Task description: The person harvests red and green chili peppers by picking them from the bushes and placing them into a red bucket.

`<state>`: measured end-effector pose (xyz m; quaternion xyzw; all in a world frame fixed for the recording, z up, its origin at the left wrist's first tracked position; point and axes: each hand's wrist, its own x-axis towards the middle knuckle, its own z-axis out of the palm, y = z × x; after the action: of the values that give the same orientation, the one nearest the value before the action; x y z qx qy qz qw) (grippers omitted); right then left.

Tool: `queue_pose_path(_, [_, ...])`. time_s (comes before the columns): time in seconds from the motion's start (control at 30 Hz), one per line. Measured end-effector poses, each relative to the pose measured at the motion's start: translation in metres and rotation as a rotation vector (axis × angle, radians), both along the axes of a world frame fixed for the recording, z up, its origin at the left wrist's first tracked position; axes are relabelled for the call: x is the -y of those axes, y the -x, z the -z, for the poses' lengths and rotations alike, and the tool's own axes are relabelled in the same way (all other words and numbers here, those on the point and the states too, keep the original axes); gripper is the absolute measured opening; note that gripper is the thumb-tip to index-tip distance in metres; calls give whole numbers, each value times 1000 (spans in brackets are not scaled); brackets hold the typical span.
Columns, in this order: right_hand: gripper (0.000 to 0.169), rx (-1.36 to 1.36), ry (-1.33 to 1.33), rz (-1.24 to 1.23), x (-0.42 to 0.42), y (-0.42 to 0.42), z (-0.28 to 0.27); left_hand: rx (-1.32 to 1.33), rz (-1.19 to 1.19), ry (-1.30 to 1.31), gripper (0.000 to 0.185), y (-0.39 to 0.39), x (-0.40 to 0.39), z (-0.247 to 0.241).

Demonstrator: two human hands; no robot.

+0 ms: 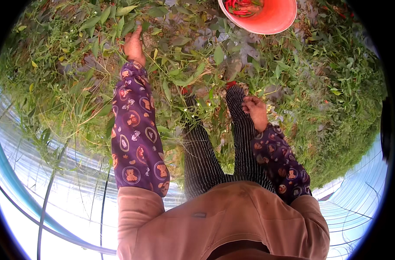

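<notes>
My left hand point(134, 45) reaches in among the leafy pepper plants point(101, 19) at the upper left; leaves cover part of its fingers, so I cannot tell what it touches. Near my right knee is my right hand point(255, 109), its fingers curled in front of the striped trouser leg point(238, 117); whether something small is between the fingertips is unclear. A red bucket point(278, 14) with a pale rim is at the top, with several red chili peppers point(244, 6) inside.
Tangled green plants spread on both sides, with long dry stems point(83, 120) at the left. Grey ground sheeting point(246, 48) shows between leaves below the bucket. A few red peppers point(340, 14) are at the upper right. Clear film walls on dark frame bars curve along both lower edges.
</notes>
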<state>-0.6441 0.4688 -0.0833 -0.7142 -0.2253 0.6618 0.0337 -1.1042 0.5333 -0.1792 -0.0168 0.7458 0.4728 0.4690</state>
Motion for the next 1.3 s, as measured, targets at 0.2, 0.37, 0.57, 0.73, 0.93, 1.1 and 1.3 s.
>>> queue_pose_path(0.2, [18,-36,0,-2,0,-2,4,-454,574,303,45,-48,44,26])
queue_pose_path(0.37, [18,-119,-67,28,-2,3,3,-618,835,286,35,-90,70,16])
queue_pose_path(0.57, [19,-133,-74,4,-8,15,0,-764,1111,99,25,-145,69,-21])
queue_pose_path(0.73, [11,-71,-57,-11,-23,40,-8,-841,1284,67,27,-168,92,-22])
queue_pose_path(0.93, [17,-40,-226,-202,-19,33,2,-822,1606,258,42,-182,113,-23])
queue_pose_path(1.1, [19,-99,-227,-189,-24,44,-1,-796,1764,319,43,-183,150,-6])
queue_pose_path(1.3, [17,-61,-202,-283,-22,38,-6,-639,1801,358,46,-182,160,9])
